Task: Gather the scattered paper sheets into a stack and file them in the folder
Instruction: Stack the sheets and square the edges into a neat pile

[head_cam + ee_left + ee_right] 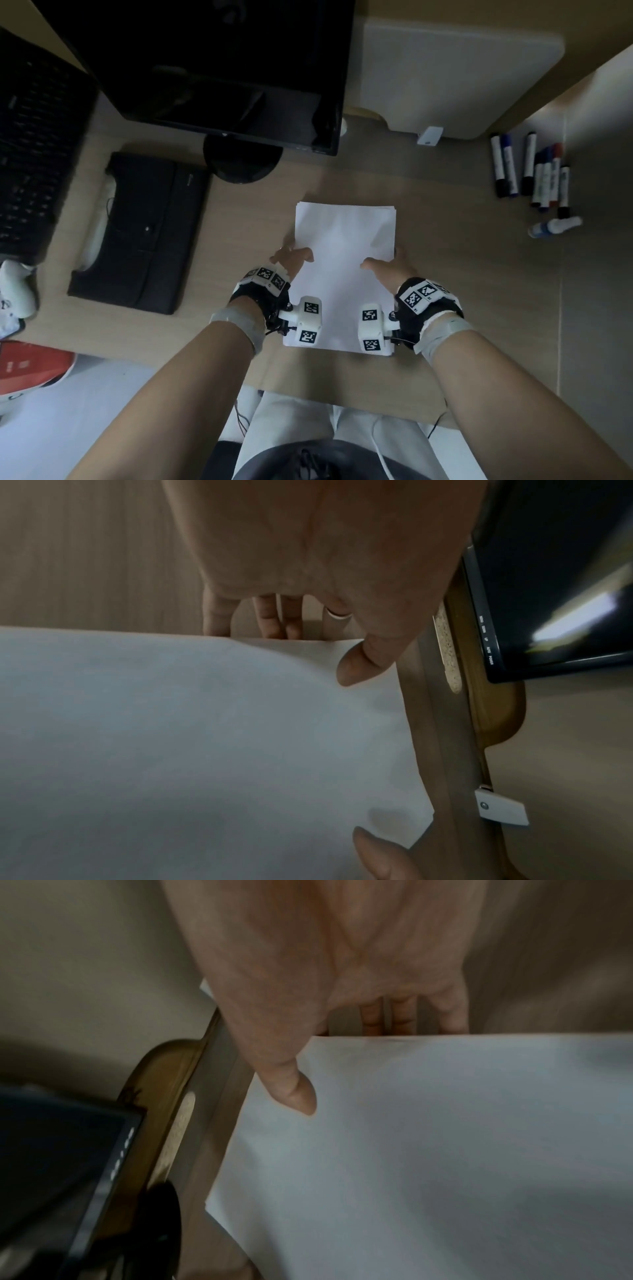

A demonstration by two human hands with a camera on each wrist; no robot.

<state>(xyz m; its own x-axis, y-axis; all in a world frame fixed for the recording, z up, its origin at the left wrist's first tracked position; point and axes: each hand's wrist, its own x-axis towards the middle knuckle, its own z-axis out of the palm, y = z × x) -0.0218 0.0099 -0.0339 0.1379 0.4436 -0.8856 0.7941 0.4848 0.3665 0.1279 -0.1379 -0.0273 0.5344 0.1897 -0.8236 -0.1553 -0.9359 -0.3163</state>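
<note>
The left hand grips the left edge of the paper stack, thumb lying on the top sheet and the fingers going down past the edge beneath it; the left wrist view shows the thumb pressed onto the white surface while the fingers disappear behind the sheet's edge. The stack is plain white, unprinted on its upper face, and roughly squared: at its far end several sheet edges show slightly offset from one another. It sits near the middle of the wooden desk, its near end close to the desk's front edge, and whether it rests flat or is raised slightly cannot be told. The right hand holds the opposite, right edge in the same manner, thumb on top and fingers curled under the paper's edge.

Toward the desk's left side lies a black folder, closed, well apart from the stack. Behind it stands a dark monitor on a round base. Near the right edge of the desk a cluster of markers lies loose.
</note>
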